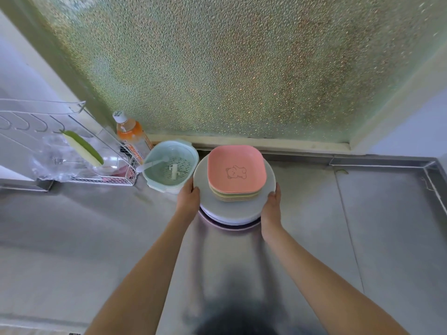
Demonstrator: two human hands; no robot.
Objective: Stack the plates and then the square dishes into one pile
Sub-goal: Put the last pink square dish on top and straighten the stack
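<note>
Pile, centre frame on steel table: square dishes atop round plates; left hand and right hand, each grip clamped on the plate rims. Risk, as judged: tilting could slide the smaller dishes off; strainer basket just left may get knocked

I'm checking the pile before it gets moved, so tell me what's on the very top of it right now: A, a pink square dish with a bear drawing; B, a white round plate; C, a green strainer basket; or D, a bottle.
A: the pink square dish with the bear outline sits on top of the other square dishes, above the round plates gripped by the left hand and right hand.
</note>
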